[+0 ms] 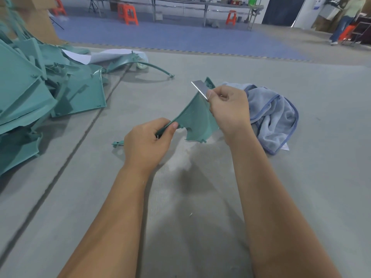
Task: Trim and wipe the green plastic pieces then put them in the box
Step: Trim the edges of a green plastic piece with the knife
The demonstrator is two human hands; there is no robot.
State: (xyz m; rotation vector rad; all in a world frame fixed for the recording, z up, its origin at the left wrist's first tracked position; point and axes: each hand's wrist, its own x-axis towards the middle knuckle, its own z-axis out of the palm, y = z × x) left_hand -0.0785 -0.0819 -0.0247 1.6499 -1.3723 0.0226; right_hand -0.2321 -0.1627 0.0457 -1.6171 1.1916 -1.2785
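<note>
Above the grey floor, the left hand (147, 142) pinches the curved green plastic piece (195, 119) steady while the right hand (228, 106), at two o'clock, grips a flat metal blade (200, 89), apparently trimming its edge.

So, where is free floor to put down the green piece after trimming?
Bare floor lies in front of the hands, between the pile of green pieces and the blue cloth. More lies beyond the cloth, toward the blue mat. The far left is crowded by the pile.
</note>
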